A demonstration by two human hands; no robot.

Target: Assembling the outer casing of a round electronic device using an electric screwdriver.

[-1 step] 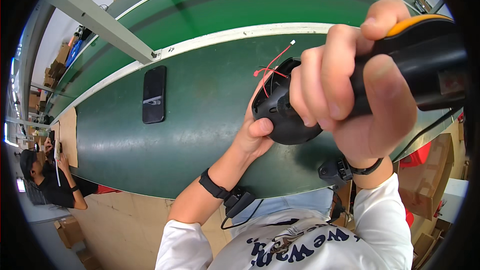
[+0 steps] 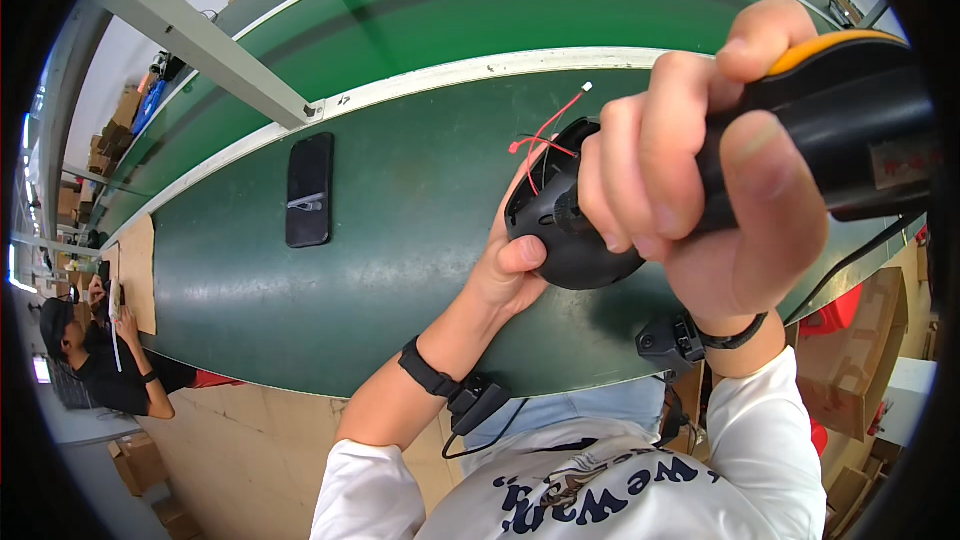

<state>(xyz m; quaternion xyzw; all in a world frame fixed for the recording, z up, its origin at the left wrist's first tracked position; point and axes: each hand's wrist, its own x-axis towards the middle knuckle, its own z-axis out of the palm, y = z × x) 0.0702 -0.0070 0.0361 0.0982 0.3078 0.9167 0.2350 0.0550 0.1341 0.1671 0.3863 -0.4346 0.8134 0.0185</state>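
Observation:
Both hands are up over the green bench. In my left hand is a rounded black plastic housing, with the thumb on its side and the other fingers mostly hidden behind it. Thin red wires with small connectors stick out from its open top. My right hand wraps round a black power screwdriver with an orange strip. The tool lies almost level, its dark ribbed nose up against the housing. I cannot make out the tip or any screw there.
A dark phone lies on the green bench top, left of my hands. A grey metal post rises at the bench's far edge. Another person works at the far left. Cardboard stands at the right, near the tool's cable.

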